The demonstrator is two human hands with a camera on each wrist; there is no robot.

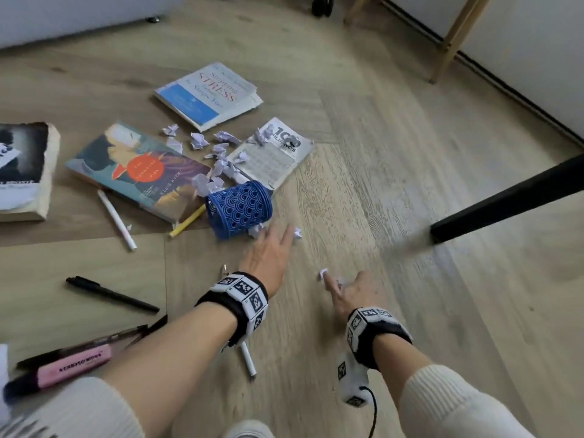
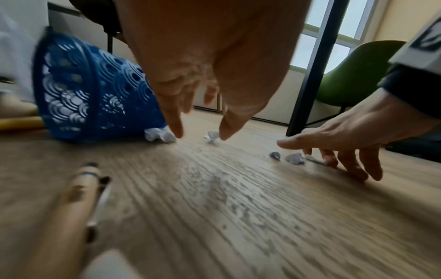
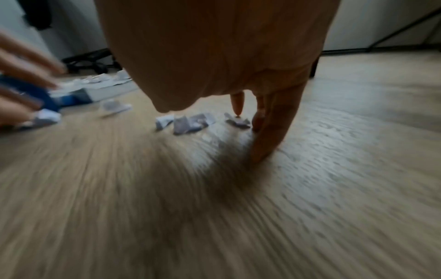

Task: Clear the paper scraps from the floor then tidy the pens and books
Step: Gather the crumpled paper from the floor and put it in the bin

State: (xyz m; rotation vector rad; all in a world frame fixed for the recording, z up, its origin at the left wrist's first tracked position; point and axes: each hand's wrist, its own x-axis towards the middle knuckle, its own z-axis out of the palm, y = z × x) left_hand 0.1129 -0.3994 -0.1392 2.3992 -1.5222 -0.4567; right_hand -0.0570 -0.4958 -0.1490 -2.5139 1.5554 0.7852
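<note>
A blue lattice basket (image 1: pixel 240 207) lies on its side on the wood floor, with crumpled paper scraps (image 1: pixel 218 147) strewn behind it. My left hand (image 1: pixel 278 235) reaches with straight fingers toward two scraps, one beside the basket (image 2: pixel 158 134) and one to its right (image 2: pixel 212 135), holding nothing. My right hand (image 1: pixel 339 284) hovers fingers-down over small scraps (image 3: pixel 190 122), fingertips at the floor. Books lie around: a stress book (image 1: pixel 208 93), a novel (image 1: pixel 139 169), a worn book (image 1: pixel 22 169) and a booklet (image 1: pixel 278 153). Pens lie scattered: white (image 1: pixel 117 219), yellow (image 1: pixel 188 221), black (image 1: pixel 110 294).
A pink highlighter (image 1: pixel 72 365) and dark pens lie at the lower left; another white pen (image 1: pixel 248 361) lies under my left forearm. A black table leg (image 1: pixel 505 200) stands to the right, a wooden leg (image 1: pixel 455 36) by the wall, a green chair (image 2: pixel 353 75) beyond.
</note>
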